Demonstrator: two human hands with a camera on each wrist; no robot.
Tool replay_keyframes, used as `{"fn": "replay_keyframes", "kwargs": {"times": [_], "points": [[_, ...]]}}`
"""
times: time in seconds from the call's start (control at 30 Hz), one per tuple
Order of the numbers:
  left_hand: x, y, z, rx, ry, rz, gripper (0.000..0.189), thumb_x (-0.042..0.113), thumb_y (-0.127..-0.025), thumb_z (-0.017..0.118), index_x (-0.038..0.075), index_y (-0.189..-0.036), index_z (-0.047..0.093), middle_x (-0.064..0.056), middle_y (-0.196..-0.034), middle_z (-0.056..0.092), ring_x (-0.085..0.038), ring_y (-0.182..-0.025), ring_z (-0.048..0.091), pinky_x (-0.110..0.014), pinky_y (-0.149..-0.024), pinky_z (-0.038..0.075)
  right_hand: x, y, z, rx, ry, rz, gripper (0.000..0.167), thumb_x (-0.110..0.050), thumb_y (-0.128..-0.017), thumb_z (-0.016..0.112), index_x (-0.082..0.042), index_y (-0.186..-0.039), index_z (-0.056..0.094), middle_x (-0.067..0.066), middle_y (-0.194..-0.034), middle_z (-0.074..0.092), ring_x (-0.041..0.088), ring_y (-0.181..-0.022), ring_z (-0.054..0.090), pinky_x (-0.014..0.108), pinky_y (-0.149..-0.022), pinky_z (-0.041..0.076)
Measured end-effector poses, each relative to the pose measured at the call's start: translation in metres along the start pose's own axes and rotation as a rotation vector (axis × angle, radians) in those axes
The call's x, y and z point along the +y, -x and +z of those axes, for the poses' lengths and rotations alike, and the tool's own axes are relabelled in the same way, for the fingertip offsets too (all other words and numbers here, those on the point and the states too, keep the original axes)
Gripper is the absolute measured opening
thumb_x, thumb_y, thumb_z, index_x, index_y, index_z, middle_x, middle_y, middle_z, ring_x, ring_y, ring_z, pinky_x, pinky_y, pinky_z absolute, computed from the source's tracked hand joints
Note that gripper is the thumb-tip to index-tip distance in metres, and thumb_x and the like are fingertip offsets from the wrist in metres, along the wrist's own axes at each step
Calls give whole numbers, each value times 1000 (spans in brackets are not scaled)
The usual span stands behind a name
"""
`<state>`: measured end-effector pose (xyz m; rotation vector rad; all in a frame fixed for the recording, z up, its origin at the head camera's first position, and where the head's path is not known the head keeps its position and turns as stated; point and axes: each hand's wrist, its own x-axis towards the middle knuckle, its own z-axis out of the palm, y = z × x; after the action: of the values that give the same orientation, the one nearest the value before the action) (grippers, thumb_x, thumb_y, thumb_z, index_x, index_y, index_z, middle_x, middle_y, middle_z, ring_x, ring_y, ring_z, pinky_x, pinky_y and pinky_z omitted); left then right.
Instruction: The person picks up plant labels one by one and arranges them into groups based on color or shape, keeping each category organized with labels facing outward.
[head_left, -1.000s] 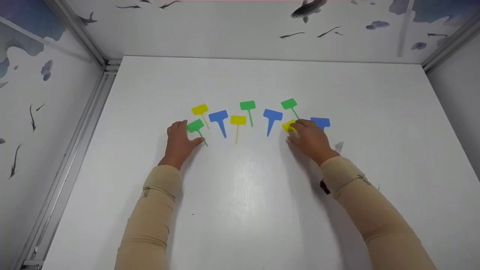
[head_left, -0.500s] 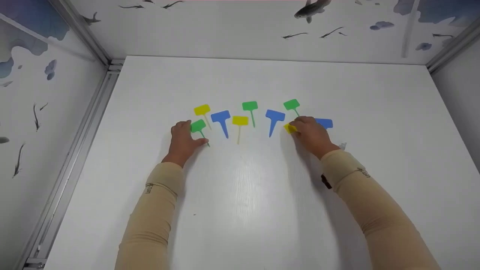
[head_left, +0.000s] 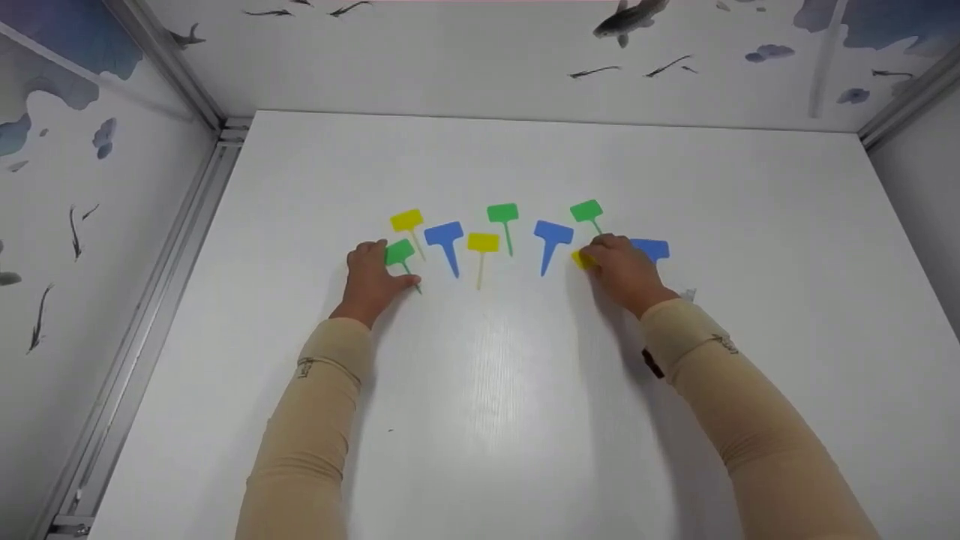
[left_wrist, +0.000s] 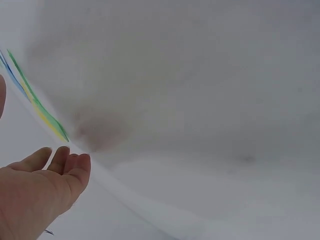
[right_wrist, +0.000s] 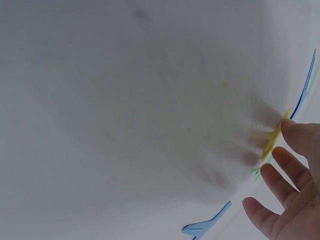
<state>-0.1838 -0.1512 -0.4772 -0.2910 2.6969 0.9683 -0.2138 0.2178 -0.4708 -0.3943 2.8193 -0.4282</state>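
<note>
Flat T-shaped plastic plant labels lie in a loose arc on the white table. My left hand point(head_left: 371, 281) is around the leftmost green plant label point(head_left: 400, 253), fingers by its left edge and thumb at its stem; in the left wrist view these fingers point(left_wrist: 77, 175) look relaxed. On the right, my right hand point(head_left: 626, 274) pinches a yellow plant label point(head_left: 582, 259), whose stem the hand hides. That label shows edge-on by the thumb and index finger in the right wrist view, while the other fingers point(right_wrist: 262, 212) spread apart. Just beyond lies a blue plant label point(head_left: 654, 247), partly covered.
Between the hands lie a blue label point(head_left: 445, 234), a yellow label point(head_left: 483, 242), a green label point(head_left: 502, 213) and another blue label point(head_left: 553, 232). Farther back are a yellow label point(head_left: 407, 220) and a green label point(head_left: 586, 211). A small clear scrap point(head_left: 688, 295) sits by the right wrist.
The right thumb and fingers have drawn together at the yellow plant label, covering more of it. My left hand keeps its place by the green label. The head view has shifted slightly.
</note>
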Motion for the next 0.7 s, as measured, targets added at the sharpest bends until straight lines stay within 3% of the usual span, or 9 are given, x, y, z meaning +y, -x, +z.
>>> {"fn": "replay_keyframes", "kwargs": {"times": [0.43, 0.7], "points": [[0, -4, 2, -10, -24, -13, 92, 27, -82, 78, -1, -150, 24, -20, -152, 25, -31, -137, 22, -36, -115, 24, 5, -1, -1, 15, -45, -52, 34, -2, -98, 50, -7, -131, 58, 15, -135, 49, 35, -128, 41, 49, -109, 35], [-1, -8, 5, 1, -11, -42, 95, 25, -79, 80, 0, -151, 22, -19, -152, 23, -31, -137, 22, -37, -115, 24, 5, -2, -1, -5, -58, -22, 34, -5, -100, 48, -9, -133, 57, 14, -139, 46, 36, -131, 39, 50, -110, 32]]}}
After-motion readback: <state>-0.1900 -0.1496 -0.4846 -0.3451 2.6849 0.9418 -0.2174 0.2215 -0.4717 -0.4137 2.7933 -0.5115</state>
